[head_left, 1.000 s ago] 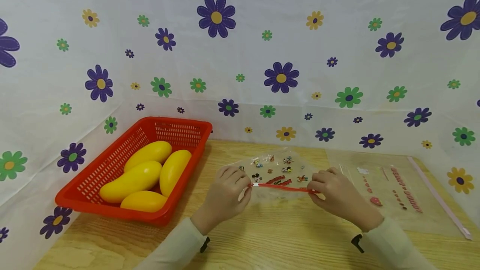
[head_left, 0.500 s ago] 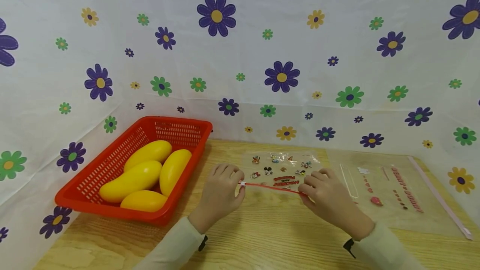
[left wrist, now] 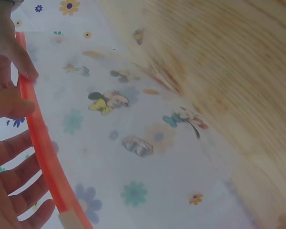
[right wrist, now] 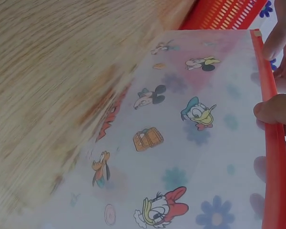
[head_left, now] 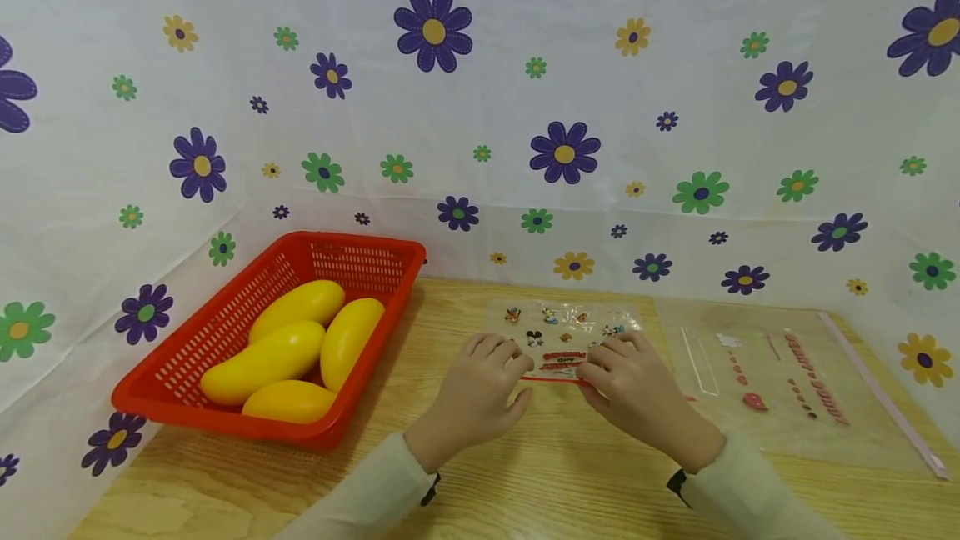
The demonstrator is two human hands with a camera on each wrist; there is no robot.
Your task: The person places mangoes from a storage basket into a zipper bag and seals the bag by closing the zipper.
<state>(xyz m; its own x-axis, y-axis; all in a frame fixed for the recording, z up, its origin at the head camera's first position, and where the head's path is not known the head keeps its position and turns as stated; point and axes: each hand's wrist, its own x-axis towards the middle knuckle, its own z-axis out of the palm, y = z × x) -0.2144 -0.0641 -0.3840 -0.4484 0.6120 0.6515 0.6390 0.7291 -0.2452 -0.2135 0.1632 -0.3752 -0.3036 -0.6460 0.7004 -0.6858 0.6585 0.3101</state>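
Observation:
A clear zip bag [head_left: 566, 338] printed with cartoon figures and red lettering lies in front of me. Its red zip edge [right wrist: 275, 167] faces me. My left hand [head_left: 480, 386] is at the left part of that edge, and in the left wrist view its thumb and fingers are on the red strip [left wrist: 45, 143]. Farther right, my right hand [head_left: 637, 390] pinches the same edge, its thumb [right wrist: 276, 109] on one side and fingertips showing through from behind. A pale slider [left wrist: 71, 219] sits at the strip's end.
To the left stands a red basket [head_left: 142, 398] holding several yellow mango-like fruits [head_left: 264, 362]. Another clear bag [head_left: 832, 440] with a pink zip edge lies flat at the right. A white curtain [head_left: 495, 98] with printed flowers closes off the table's back and sides.
The bag went from tilted to lying flatter with its print more visible. My left hand has shifted right along the red edge, and my right hand has moved left, bringing both closer.

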